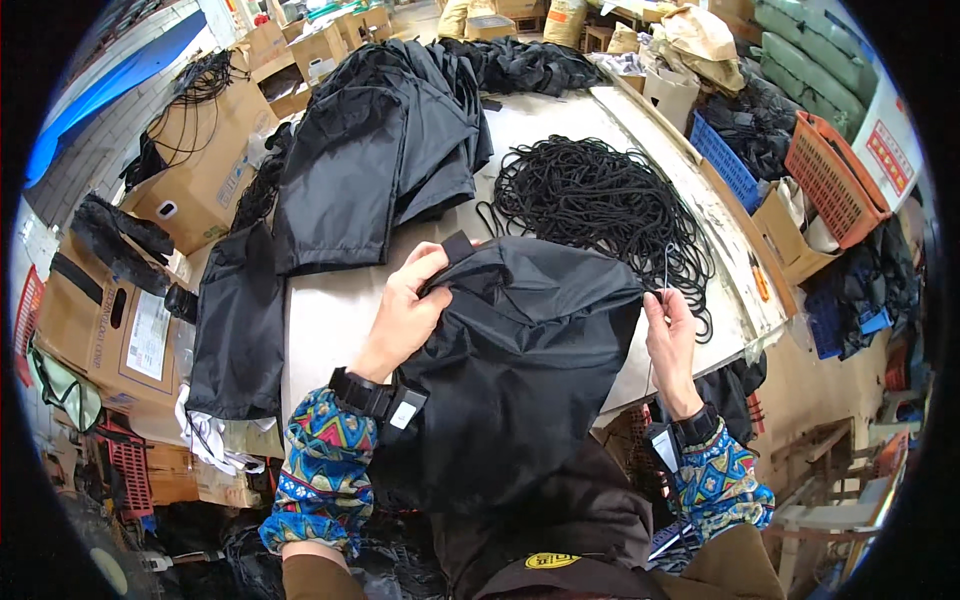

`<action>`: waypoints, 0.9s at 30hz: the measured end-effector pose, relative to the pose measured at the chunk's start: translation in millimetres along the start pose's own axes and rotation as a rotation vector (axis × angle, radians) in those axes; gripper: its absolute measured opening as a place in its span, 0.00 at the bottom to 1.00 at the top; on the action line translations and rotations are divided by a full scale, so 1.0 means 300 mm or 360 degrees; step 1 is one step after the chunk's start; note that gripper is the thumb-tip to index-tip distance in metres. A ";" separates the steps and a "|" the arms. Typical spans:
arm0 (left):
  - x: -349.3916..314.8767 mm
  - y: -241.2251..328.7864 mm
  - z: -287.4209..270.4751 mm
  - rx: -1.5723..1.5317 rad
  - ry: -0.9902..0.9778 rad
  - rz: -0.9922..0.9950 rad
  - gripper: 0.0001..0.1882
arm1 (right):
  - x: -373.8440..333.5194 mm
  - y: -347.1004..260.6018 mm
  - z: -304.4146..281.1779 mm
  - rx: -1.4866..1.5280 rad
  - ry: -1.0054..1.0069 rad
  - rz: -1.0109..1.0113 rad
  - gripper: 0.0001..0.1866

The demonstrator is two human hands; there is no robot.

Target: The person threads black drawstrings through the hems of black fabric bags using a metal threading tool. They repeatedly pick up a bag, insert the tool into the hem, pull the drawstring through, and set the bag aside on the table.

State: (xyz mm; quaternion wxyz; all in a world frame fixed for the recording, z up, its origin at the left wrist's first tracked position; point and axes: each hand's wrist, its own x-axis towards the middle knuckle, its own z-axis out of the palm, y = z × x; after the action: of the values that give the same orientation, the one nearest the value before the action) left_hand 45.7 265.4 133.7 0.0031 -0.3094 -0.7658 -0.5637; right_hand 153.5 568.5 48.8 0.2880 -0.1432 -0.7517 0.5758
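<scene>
A black fabric bag (pixel 520 370) is stretched between my two hands and hangs over the table's near edge toward my lap. My left hand (pixel 408 305) is closed on its upper left edge, where a short black strap end sticks up. At the bag's upper right corner, my right hand (pixel 672 335) pinches a thin metal wire (pixel 667 262) that rises above the fingertips. The wire's far tip lies against a heap of black cord (pixel 600 190), so its end is hard to make out. Beyond my left hand lie several stacked black bags (pixel 345 180).
The pale tabletop (pixel 335 310) shows between the piles. Another black bag (pixel 240 330) hangs at its left edge, beside cardboard boxes (pixel 110 330). An orange-handled tool (pixel 758 278) lies near the right edge. Beyond it stand a blue crate (pixel 725 160) and an orange basket (pixel 835 180).
</scene>
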 end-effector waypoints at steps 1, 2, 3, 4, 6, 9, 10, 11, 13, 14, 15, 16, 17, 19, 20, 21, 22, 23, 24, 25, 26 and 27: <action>0.005 0.004 0.003 -0.0262 -0.0017 -0.0029 0.24 | -0.003 -0.007 0.003 -0.0011 -0.0001 0.0047 0.10; 0.006 0.015 -0.003 -0.0369 -0.0061 -0.0128 0.24 | -0.008 -0.018 0.003 -0.0023 0.0000 0.0094 0.10; 0.006 0.032 -0.009 -0.0482 -0.0110 -0.0227 0.23 | -0.013 -0.024 0.001 -0.0042 0.0005 0.0143 0.10; 0.009 0.052 -0.012 -0.0596 -0.0161 -0.0326 0.22 | -0.013 -0.025 0.002 -0.0036 0.0005 0.0144 0.10; 0.021 0.052 -0.018 -0.0342 -0.0112 -0.0223 0.16 | -0.011 -0.030 0.005 -0.0027 -0.0001 0.0146 0.10; 0.020 0.031 -0.010 0.0432 0.0258 0.0160 0.09 | -0.026 -0.052 0.021 -0.0066 -0.0024 -0.0023 0.10; 0.025 0.059 -0.021 0.0910 0.0547 0.0247 0.09 | -0.036 -0.072 0.033 -0.0068 -0.0033 -0.0075 0.10; 0.044 -0.001 -0.043 0.1001 0.0663 0.0151 0.09 | -0.049 -0.099 0.050 -0.0092 -0.0036 -0.0166 0.09; 0.075 -0.019 -0.018 0.1377 0.0836 0.0214 0.13 | -0.051 -0.126 0.070 -0.0306 -0.0081 -0.0275 0.09; 0.053 -0.021 0.018 0.1555 0.1022 0.0570 0.11 | -0.054 -0.152 0.081 -0.0244 -0.0116 -0.0155 0.09; 0.025 -0.006 0.057 0.1576 0.0817 0.0661 0.11 | -0.037 -0.127 0.078 -0.0209 -0.0103 -0.0148 0.08; -0.029 -0.011 0.091 0.1599 0.0606 0.0723 0.10 | -0.039 -0.129 0.096 -0.0103 -0.0107 -0.0142 0.08; -0.079 -0.035 0.124 0.1432 0.0113 0.0895 0.13 | -0.048 -0.138 0.110 -0.0073 -0.0160 -0.0150 0.08; -0.108 -0.086 0.190 0.1330 -0.0387 0.0939 0.18 | -0.075 -0.189 0.131 -0.0098 -0.0304 -0.0187 0.07; -0.099 -0.106 0.224 0.1407 -0.0398 0.0838 0.19 | -0.095 -0.192 0.137 -0.0111 -0.0344 -0.0221 0.07; -0.095 -0.144 0.228 0.1509 -0.0405 0.0606 0.21 | -0.113 -0.219 0.143 -0.0113 -0.0421 -0.0193 0.07; -0.077 -0.194 0.210 0.1623 -0.0483 0.0313 0.22 | -0.131 -0.260 0.140 -0.0120 -0.0495 -0.0168 0.07; -0.059 -0.245 0.187 0.1680 -0.0420 0.0169 0.23 | -0.136 -0.278 0.146 -0.0022 -0.0502 -0.0144 0.07; -0.032 -0.271 0.161 0.1732 -0.0354 0.0034 0.24 | -0.131 -0.297 0.149 0.0072 -0.0501 -0.0124 0.07; 0.001 -0.280 0.136 0.1814 -0.0325 -0.0030 0.25 | -0.123 -0.318 0.145 0.0158 -0.0491 -0.0101 0.08; 0.028 -0.287 0.108 0.1898 -0.0295 -0.0096 0.26 | -0.114 -0.364 0.120 0.0425 -0.0526 0.0017 0.10; 0.034 -0.301 0.070 0.1973 -0.0292 -0.0168 0.27 | -0.117 -0.424 0.081 0.0727 -0.0637 0.0209 0.10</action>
State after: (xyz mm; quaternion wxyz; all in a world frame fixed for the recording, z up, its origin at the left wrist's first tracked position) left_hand 1.5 272.8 51.9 0.0884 -0.2589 -0.9618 0.0146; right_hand 181.7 492.7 155.9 0.1213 -0.0068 -0.6338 0.7639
